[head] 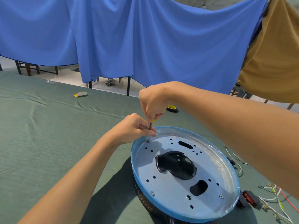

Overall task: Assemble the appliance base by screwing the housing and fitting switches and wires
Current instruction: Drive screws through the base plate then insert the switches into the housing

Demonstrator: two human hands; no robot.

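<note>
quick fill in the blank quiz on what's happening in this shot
1. The left hand pinches the screwdriver by its shaft; the right hand grips its ___ handle.
2. The metal plate sits inside a ___ rim.
3. The tape roll lies on a ___ tablecloth.
Missing: yellow, blue, green.

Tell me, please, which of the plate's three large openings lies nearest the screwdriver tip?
The narrow oblong slot on the far side; the big central opening and the bean-shaped one sit closer to the person.
</note>
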